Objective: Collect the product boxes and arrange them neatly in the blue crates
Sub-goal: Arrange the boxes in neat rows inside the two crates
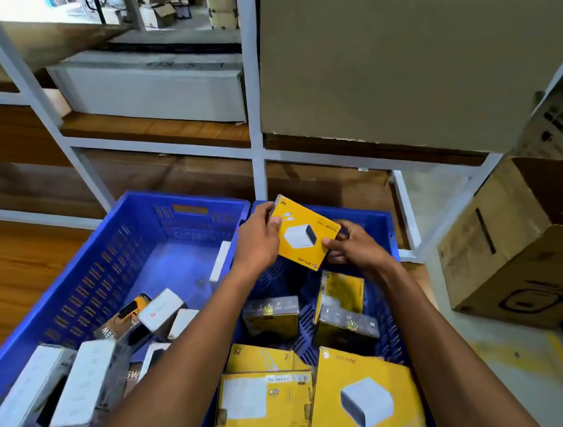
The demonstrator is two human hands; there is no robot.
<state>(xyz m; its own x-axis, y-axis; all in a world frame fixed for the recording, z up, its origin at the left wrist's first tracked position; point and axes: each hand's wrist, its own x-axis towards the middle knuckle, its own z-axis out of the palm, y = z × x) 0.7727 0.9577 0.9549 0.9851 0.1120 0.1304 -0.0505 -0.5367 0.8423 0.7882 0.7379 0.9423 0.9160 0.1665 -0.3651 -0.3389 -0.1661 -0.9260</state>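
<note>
Head view, yellow box (304, 233), "TRIO" legible, both hands gripping

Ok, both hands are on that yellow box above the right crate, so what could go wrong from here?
The yellow box is only pinched at its edges by the left hand and right hand, so it might slip. Loose boxes below lie tilted in the right crate, so it may not sit flat.

White-framed metal shelving (250, 78) with brown wooden boards across upper half of frame. On middle board, upper centre: long white rectangular carton (154, 88). Upper right: large plain brown cardboard carton (413, 56). Pale floor (443, 191) at right edge, bearing open brown printed cardboard box (524, 252). Two blue slotted plastic crates (113, 264) side by side, lower centre; support beneath not visible.
</note>
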